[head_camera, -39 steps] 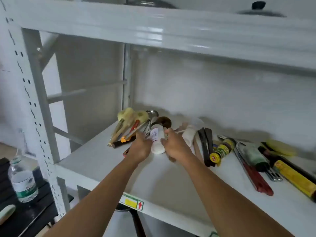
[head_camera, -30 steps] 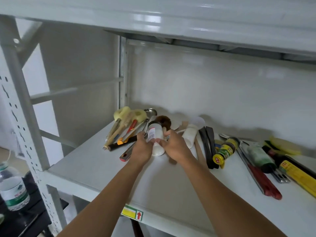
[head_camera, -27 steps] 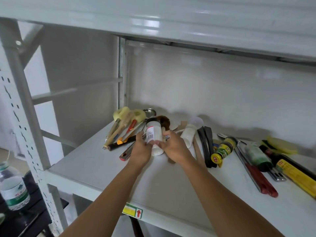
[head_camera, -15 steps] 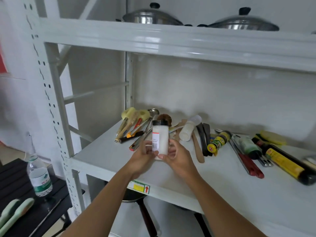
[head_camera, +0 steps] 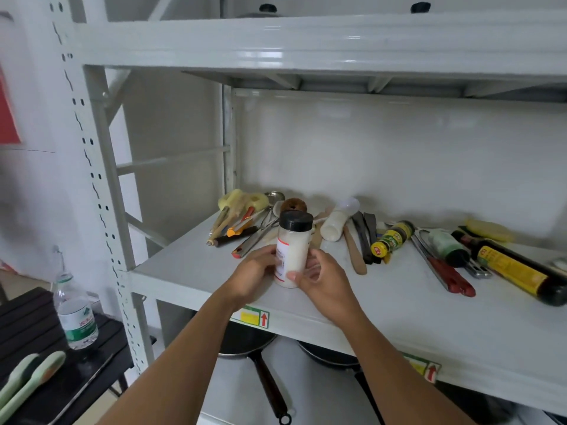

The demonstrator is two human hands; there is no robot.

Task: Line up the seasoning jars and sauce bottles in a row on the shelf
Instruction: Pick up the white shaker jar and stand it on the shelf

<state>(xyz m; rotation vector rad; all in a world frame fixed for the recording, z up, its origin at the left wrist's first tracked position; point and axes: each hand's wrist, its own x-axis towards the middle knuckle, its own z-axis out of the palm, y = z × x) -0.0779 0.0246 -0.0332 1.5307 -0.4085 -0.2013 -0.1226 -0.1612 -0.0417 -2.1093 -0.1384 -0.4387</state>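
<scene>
A white seasoning jar (head_camera: 293,250) with a black cap stands upright near the front of the white shelf (head_camera: 383,305). My left hand (head_camera: 253,276) and my right hand (head_camera: 320,279) grip it from both sides. Behind it a second white jar (head_camera: 334,225) lies on its side. To the right lie a small yellow-labelled bottle (head_camera: 391,239), a green bottle (head_camera: 448,248) and a long dark sauce bottle with a yellow label (head_camera: 515,269), all on their sides.
Utensils (head_camera: 242,219) are piled at the back left of the shelf, with spatulas (head_camera: 363,237) and red-handled tongs (head_camera: 445,271) among the bottles. Pans (head_camera: 254,348) sit on the shelf below. A water bottle (head_camera: 76,314) stands on a dark table at left.
Both hands have lifted the white jar from lying in the pile, turned it upright and brought it toward the shelf's front. The camera has pulled back.
</scene>
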